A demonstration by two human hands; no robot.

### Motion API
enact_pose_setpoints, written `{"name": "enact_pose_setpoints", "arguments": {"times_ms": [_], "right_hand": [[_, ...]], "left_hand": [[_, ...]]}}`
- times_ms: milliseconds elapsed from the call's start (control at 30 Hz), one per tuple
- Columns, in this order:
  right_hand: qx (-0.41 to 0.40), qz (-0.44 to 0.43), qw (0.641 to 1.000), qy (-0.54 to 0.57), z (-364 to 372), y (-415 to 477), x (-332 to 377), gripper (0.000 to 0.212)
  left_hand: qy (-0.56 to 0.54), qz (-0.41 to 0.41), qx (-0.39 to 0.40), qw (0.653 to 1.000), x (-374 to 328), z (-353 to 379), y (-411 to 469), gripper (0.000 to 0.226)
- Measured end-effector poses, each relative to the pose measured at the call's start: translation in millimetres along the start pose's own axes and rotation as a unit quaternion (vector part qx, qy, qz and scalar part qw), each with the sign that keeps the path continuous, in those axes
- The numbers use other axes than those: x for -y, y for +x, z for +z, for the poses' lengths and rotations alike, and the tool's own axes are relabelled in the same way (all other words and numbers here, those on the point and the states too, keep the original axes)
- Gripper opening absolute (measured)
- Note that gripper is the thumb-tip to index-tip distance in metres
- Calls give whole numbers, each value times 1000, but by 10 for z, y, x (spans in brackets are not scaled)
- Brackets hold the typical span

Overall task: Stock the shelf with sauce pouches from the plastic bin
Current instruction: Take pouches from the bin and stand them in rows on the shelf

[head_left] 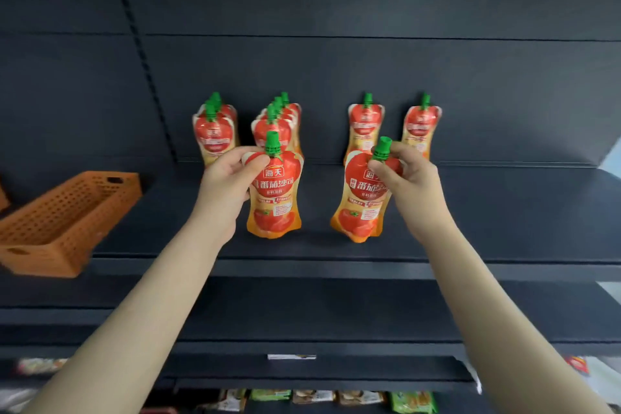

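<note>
1. Nearest the camera, below the dark shelf [470,212], a lower tier holds blurred packaged goods [336,397], and a small white label [291,357] sits on the edge of a tier between them and the shelf.
2. Two bare forearms reach up from the bottom corners toward the shelf.
3. The left hand [225,185] pinches the left pouch [274,191] at its upper left shoulder, just under the green cap, thumb in front and fingers curled behind. That pouch stands upright near the shelf's front edge.
4. The right hand [408,178] pinches the right pouch [361,202] at its neck, thumb and fingers closed around the base of the green cap. This pouch tilts, its base toward the left and its cap toward the right; I cannot tell whether its base touches the shelf.
5. To the left on the shelf lies an orange perforated plastic bin [64,222], overhanging the shelf's front edge.
6. At the back of the shelf, against the dark rear panel, stand four rows of sauce pouches [279,121]: two rows several deep behind the left pouch, and two single ones behind the right pouch.
</note>
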State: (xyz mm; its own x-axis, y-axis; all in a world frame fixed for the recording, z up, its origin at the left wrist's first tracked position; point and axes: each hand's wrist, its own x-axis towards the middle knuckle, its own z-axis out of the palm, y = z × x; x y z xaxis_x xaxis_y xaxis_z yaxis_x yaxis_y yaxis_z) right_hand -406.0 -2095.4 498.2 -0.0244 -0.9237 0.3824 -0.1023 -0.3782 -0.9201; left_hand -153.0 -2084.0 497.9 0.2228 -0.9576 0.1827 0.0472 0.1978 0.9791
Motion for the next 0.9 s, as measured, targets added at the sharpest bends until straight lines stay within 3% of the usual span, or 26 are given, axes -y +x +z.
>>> {"name": "enact_pose_setpoints", "arguments": {"times_ms": [133,300,533,600,733,900], "right_hand": [[35,-8,999,-3,460,258,-71,20],[69,-6,997,17,819,552,-215,20],[79,20,995,65,1135,672,-472,30],[71,42,993,80,1159,635,-547,34],[83,78,992,60,1147,487,-716,33],[112,109,984,-90,1130,231,-1001,33]], "left_hand": [[6,-12,-27,1000,72,-346,300,20],[7,-33,-52,998,221,-580,548,14],[-12,-18,-33,999,397,-736,667,19],[-6,-7,-6,1000,476,-745,644,29],[89,-10,55,994,726,-821,577,44],[269,-41,123,954,1064,-1036,499,46]]}}
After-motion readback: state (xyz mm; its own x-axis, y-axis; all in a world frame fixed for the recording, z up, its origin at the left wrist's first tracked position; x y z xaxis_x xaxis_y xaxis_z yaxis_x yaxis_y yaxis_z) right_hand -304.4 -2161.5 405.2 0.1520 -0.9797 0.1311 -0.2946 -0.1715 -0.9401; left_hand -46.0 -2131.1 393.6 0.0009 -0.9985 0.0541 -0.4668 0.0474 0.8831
